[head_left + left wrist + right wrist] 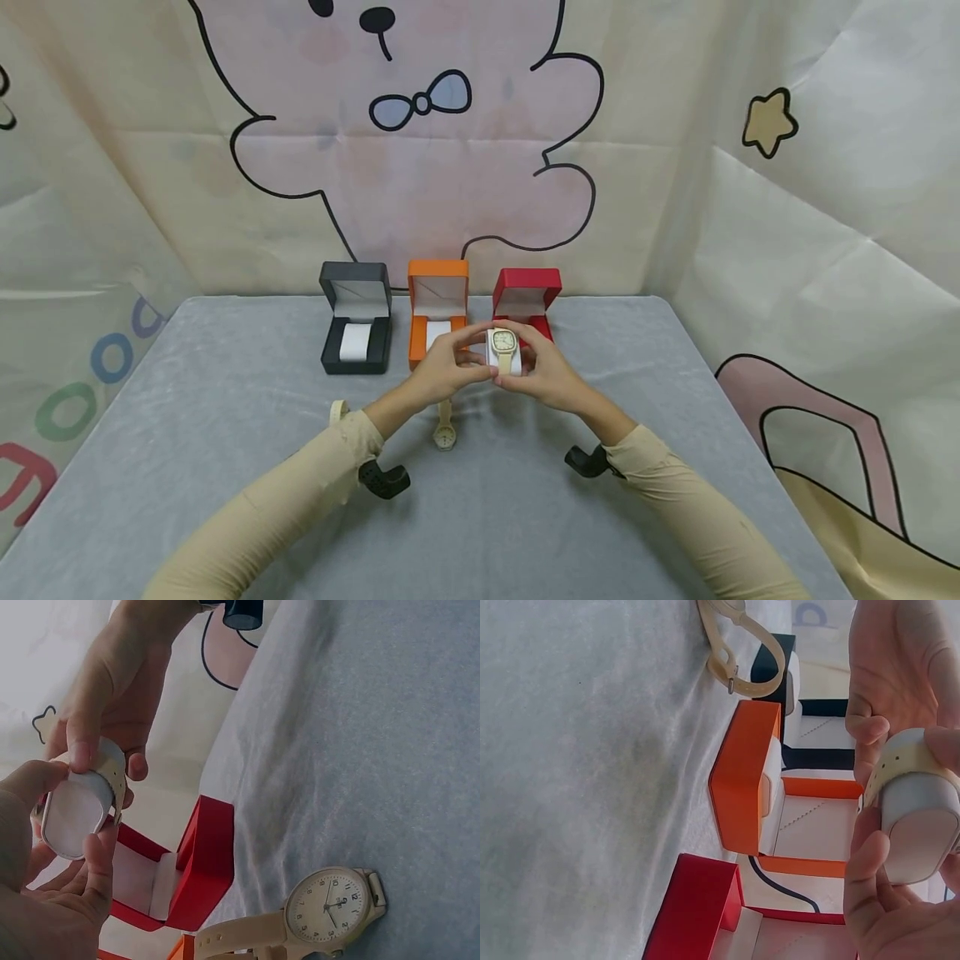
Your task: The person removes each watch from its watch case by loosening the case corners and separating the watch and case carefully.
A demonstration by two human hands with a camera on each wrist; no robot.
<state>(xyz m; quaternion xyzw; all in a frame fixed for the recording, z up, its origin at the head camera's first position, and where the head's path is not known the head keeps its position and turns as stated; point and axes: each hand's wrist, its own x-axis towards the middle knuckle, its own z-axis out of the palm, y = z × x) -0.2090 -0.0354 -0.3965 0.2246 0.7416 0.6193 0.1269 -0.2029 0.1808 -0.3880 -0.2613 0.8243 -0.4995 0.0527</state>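
Observation:
Both hands hold a white watch cushion [75, 815] in the air, close in front of the open red watch box [527, 283]. A pale yellow wristwatch [504, 341] with a squarish face is wrapped around the cushion, its dial upward toward the head. My left hand [444, 364] grips the cushion's left end with fingers and thumb. From the other side my right hand [552, 377] grips the right end. Holes in the watch strap [909, 761] show in the right wrist view. The hands partly cover the red box's lower part.
Left of the red box stand an open orange box [438, 275] and an open black box [354, 273], each with a white cushion inside. A beige round-faced watch [445, 435] lies on the grey cloth. Another strap [337, 411] shows beside the left sleeve.

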